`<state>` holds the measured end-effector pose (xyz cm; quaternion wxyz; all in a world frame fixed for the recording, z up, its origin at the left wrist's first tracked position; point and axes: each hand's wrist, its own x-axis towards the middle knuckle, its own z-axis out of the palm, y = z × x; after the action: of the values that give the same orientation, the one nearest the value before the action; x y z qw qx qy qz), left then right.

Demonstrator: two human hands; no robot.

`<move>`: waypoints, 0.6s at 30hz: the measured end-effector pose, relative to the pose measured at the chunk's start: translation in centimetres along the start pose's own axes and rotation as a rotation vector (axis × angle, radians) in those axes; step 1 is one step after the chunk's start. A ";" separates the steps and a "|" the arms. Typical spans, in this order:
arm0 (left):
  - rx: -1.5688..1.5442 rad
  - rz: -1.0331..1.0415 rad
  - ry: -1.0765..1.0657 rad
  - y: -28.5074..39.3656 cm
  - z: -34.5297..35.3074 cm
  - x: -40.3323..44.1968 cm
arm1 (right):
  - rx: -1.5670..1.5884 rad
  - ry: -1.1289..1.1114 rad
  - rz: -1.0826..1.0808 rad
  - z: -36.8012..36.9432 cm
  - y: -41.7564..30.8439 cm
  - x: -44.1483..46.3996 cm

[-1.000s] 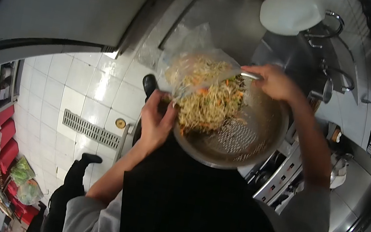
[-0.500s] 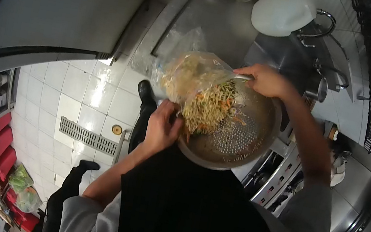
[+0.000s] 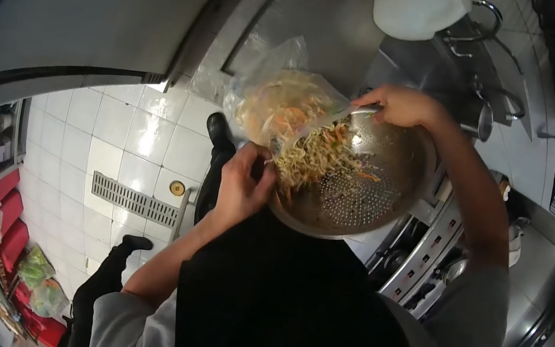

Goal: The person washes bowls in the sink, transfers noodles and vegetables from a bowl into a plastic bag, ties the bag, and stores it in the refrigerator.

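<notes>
A large metal colander (image 3: 401,197) with a perforated bottom is tilted in front of me. Shredded vegetables (image 3: 316,158), pale with orange and green bits, are heaped on its left side. The mouth of a clear plastic bag (image 3: 281,105) meets the colander's rim, and similar shreds fill the bag on the counter. My left hand (image 3: 247,180) is closed, pinching the bag's edge beside the rim. My right hand (image 3: 400,107) is closed around the colander's far edge at its metal handle, fingertips by the bag's other edge.
Beneath the bag is a steel counter (image 3: 317,16), with a white jug (image 3: 419,11) and taps (image 3: 486,25) behind. A stove (image 3: 415,268) stands at the right. The tiled floor (image 3: 146,134) has a drain grate (image 3: 135,202). A black-clad leg (image 3: 97,283) shows lower left.
The colander has tipped further, its right side higher. More shreds have slid leftward toward the bag, which looks fuller, and more of the perforated bottom shows. Both hands keep their holds.
</notes>
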<state>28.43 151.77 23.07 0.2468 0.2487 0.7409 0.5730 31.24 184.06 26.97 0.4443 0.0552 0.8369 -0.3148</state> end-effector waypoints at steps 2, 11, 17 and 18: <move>-0.021 -0.107 -0.094 0.5 0.2 -0.1 | -0.078 -0.045 0.060 -1.4 0.2 -0.2; -0.203 -0.224 -0.104 1.9 0.2 -0.3 | -0.074 -0.062 0.047 -2.2 -0.8 -1.0; -0.359 -0.308 -0.114 2.4 0.3 0.8 | -0.128 -0.117 0.056 -3.2 -0.6 -1.2; -0.362 -0.298 -0.110 2.5 0.2 0.7 | -0.122 -0.133 0.102 -3.5 -0.8 -1.3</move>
<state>28.25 152.91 25.43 0.4092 0.1192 0.6402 0.6392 29.21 185.68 29.79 0.5169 0.0496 0.8192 -0.2434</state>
